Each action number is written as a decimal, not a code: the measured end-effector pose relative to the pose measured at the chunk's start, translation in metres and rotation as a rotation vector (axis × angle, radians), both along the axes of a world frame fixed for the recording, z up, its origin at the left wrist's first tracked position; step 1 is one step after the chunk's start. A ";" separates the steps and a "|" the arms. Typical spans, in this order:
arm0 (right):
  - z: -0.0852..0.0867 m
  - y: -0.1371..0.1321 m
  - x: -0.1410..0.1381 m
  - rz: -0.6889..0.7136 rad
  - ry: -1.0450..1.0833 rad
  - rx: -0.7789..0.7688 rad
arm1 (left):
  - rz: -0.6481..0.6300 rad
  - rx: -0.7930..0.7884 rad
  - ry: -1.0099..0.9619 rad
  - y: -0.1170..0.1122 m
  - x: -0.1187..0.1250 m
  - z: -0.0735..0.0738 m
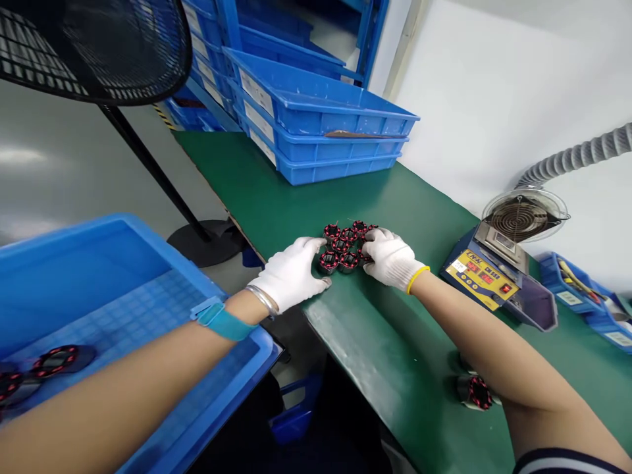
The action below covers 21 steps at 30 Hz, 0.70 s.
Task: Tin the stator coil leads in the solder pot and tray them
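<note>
The white-gloved right hand covers the right edge of a bunch of small round dark coils wound with red wire, so more coils may be hidden under its fingers. Its fingertips bend down onto the bunch. I cannot tell if they grip a coil or just rest on it.

One more red-wire coil lies near the table's front edge. It peeks out from behind the right forearm and is partly hidden. In the big blue plastic tray on the left, two coils are blurry, and the left arm cuts across one of them.

The bunch sits on the green table top, right between the two hands. The white-gloved left hand touches the left side of the bunch with its fingertips. This hand is loose and a little curled, and it is not closed around anything. The right hand touches the other side. The two hands hem the bunch in.

About seven coils show in the bunch, packed close and touching each other. There is one coil by the right arm and two in the tray.

Three flat blue plastic trays in a stack stand far back on the table. One box machine with a yellow front panel stands to the right, well apart from the bunch.
</note>
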State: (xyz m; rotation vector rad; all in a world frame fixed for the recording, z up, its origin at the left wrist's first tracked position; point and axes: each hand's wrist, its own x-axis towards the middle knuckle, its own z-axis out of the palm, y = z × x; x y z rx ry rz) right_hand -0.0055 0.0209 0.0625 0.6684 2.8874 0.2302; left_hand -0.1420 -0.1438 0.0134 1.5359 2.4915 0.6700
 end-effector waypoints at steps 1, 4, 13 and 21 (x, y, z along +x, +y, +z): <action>0.001 -0.001 0.006 -0.019 0.012 -0.025 | 0.004 0.003 -0.009 0.001 0.000 0.000; 0.000 -0.006 0.023 -0.056 0.033 -0.087 | 0.002 0.001 -0.040 0.003 0.000 -0.002; 0.018 -0.002 0.069 -0.150 0.223 -0.135 | 0.012 -0.080 -0.086 0.000 0.009 0.000; 0.029 -0.035 0.110 -0.212 0.055 -0.296 | -0.218 -0.051 -0.432 -0.021 0.061 0.003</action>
